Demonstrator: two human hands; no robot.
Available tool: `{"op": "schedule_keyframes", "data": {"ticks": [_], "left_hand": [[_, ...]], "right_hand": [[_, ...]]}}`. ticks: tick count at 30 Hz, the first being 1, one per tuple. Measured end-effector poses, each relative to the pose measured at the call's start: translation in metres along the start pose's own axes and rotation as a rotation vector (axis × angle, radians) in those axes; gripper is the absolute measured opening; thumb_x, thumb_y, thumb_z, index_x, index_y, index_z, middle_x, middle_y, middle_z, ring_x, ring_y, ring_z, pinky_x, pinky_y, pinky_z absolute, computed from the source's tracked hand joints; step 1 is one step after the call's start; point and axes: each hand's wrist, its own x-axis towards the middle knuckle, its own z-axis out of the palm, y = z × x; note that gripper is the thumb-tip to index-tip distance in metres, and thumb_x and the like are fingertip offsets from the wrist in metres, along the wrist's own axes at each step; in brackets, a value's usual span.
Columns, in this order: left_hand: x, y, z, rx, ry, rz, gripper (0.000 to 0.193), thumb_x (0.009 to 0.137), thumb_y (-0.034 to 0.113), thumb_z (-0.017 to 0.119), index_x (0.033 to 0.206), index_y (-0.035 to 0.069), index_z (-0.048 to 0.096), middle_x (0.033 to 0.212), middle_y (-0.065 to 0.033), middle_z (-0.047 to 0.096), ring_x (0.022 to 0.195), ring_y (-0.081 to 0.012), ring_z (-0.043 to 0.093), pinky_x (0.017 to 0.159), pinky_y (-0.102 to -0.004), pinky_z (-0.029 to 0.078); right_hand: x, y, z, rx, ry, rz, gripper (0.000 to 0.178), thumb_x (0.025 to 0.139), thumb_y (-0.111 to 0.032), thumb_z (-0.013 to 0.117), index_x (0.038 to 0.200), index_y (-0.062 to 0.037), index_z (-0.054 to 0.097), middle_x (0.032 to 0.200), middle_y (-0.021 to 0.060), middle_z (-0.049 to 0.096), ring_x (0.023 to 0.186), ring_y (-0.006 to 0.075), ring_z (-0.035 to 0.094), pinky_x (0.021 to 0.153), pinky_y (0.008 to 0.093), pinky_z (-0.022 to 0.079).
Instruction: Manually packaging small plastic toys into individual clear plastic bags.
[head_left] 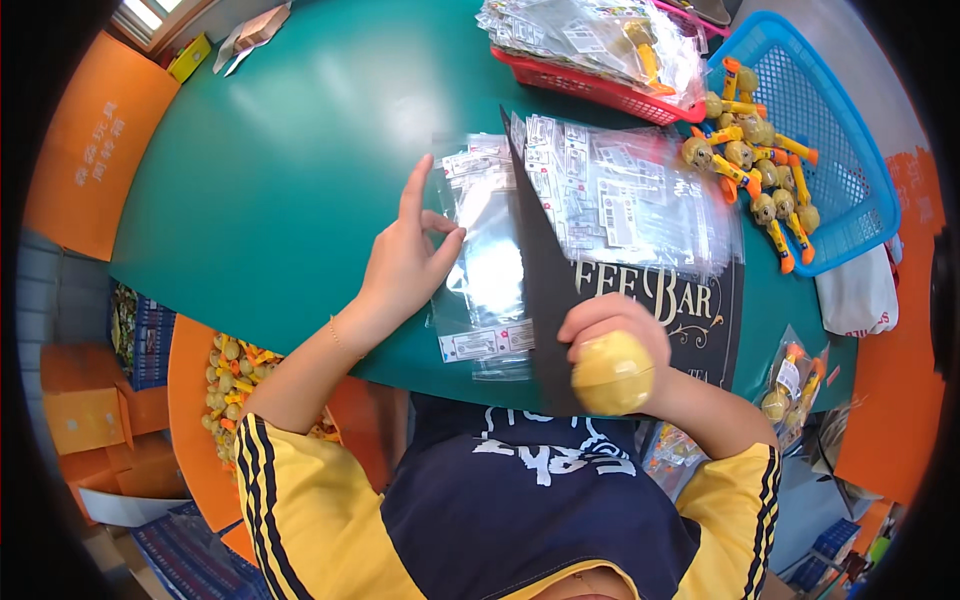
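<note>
My left hand (pixel 405 255) is at the left edge of some clear plastic bags (pixel 490 265) with printed labels. Its index finger points up and away; the thumb and another finger come near the bag edge, and I see nothing held. Closed fingers of my right hand (pixel 630 325) wrap round a toy with a round yellow head (pixel 613 373); the rest of it is hidden in the hand. That hand is over a dark printed mat (pixel 550 310), whose left part rises between the bags and a second spread of labelled bags (pixel 635 195).
A red basket (pixel 610 90) heaped with packed bags stands at the back. At the far right, yellow-and-orange toys (pixel 760 165) lie along a blue basket (pixel 850 170). Packed toys (pixel 795 385) lie near the right table edge. An orange bin (pixel 190 400) of toys stands lower left.
</note>
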Motion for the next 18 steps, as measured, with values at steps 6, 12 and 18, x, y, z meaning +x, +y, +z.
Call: {"op": "schedule_keyframes", "data": {"ticks": [6,12,18], "left_hand": [[0.023,-0.016,0.019,0.692,0.319,0.445,0.095,0.074,0.019,0.071,0.147,0.007,0.010,0.139,-0.0150,0.037,0.126,-0.0303,0.035,0.103,-0.0457,0.025],[0.043,-0.037,0.009,0.545,0.283,0.405,0.078,0.081,0.021,0.064,0.145,0.010,0.022,0.147,-0.0182,0.027,0.139,-0.0369,0.018,0.110,-0.0479,0.018],[0.061,0.023,-0.011,0.376,0.213,0.535,0.028,0.081,0.012,0.065,0.109,0.007,0.062,0.127,-0.0141,0.050,0.125,-0.0319,0.041,0.103,-0.0406,0.033]], "right_hand": [[0.010,0.008,0.025,0.050,-0.117,0.062,0.027,0.066,-0.002,0.069,0.090,-0.0025,0.059,0.099,0.0109,0.061,0.085,0.0289,0.062,0.073,0.0342,0.052],[0.012,0.021,0.045,-0.011,-0.374,0.164,0.029,0.069,-0.004,0.066,0.097,-0.0050,0.058,0.121,0.0099,0.052,0.103,0.0299,0.057,0.083,0.0378,0.049],[0.000,0.014,0.015,0.050,-0.426,0.306,0.045,0.076,-0.007,0.064,0.119,-0.0080,0.054,0.131,0.0104,0.049,0.111,0.0300,0.054,0.091,0.0377,0.047]]}}
